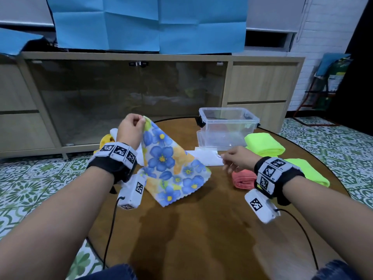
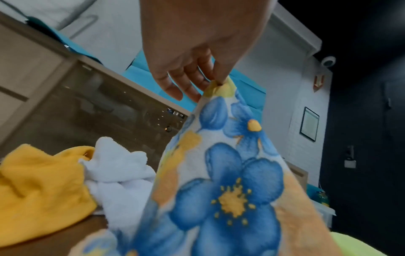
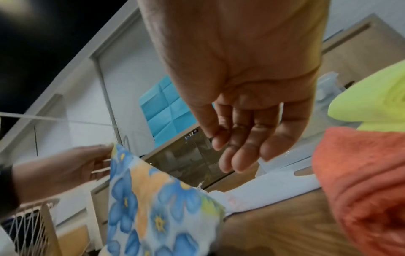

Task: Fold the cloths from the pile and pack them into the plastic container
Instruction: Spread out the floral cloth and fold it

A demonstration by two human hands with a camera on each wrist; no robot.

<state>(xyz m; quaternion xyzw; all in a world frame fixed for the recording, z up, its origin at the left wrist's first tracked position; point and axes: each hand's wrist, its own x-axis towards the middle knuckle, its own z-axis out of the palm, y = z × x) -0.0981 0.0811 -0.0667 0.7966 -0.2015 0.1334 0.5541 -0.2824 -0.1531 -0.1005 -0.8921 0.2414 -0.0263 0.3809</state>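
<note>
Container [image 1: 229,126] looks empty; four folded cloths wait on the counter [image 1: 201,229]; left hand [image 1: 131,129] pinches floral cloth [image 1: 169,168], right hand [image 1: 237,159] loose, empty

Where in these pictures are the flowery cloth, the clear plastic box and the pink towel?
flowery cloth [image 1: 161,158], head view, on a blue flower near its middle.
clear plastic box [image 1: 228,133], head view, on its front wall.
pink towel [image 1: 243,179], head view, on its folded top.

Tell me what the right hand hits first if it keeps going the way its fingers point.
Probably the floral cloth: the right hand, open and empty, points left toward its hanging edge. Depth is unclear.
</note>
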